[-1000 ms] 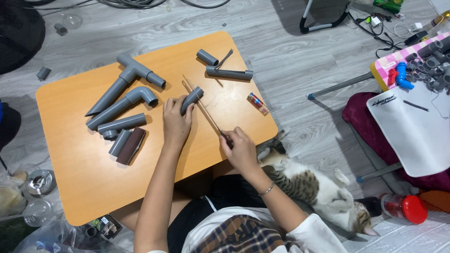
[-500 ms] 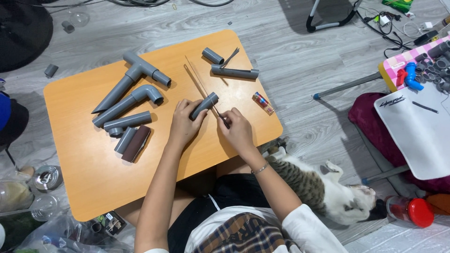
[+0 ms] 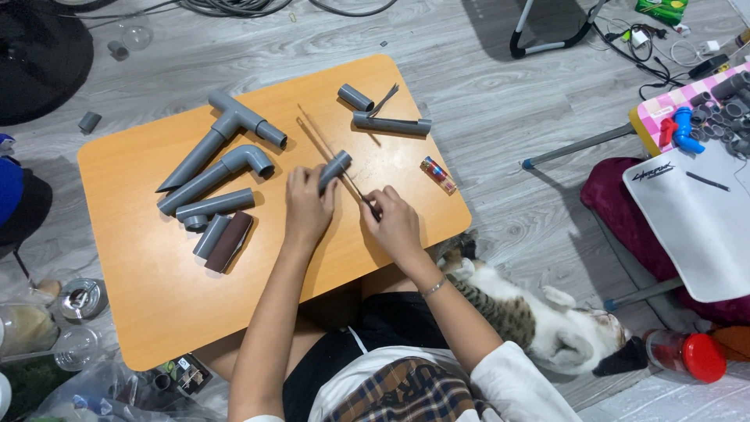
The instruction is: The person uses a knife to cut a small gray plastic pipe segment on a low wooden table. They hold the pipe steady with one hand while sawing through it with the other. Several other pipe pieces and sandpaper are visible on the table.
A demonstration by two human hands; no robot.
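Two hands meet near the middle of the table (image 3: 156,312). Our left hand (image 3: 307,207) curls its fingers round a short grey pipe (image 3: 336,168), pinning it flat against the tabletop; the far end of the pipe juts out beyond the knuckles. Our right hand (image 3: 394,227) closes narrowly on the dark handle of a thin saw (image 3: 328,152), whose blade runs up and left across the pipe just beside the left fingertips. We judge that the pipe is pressed down so that it cannot roll under the blade, and that the left hand sits close to the blade to steady that spot.

Left of the hands lie a tee pipe (image 3: 226,129), an elbow pipe (image 3: 219,168), a straight pipe (image 3: 215,205) and a brown block (image 3: 230,241), grouped well apart from the saw. Beyond the hands rest a stub (image 3: 355,97) and a long pipe (image 3: 391,123), with a small red tube (image 3: 437,173) to the right near the table edge. We take it that these lie out of the blade's path yet within reach.

Off the table, a cat (image 3: 531,312) lies on the floor beside our right forearm.
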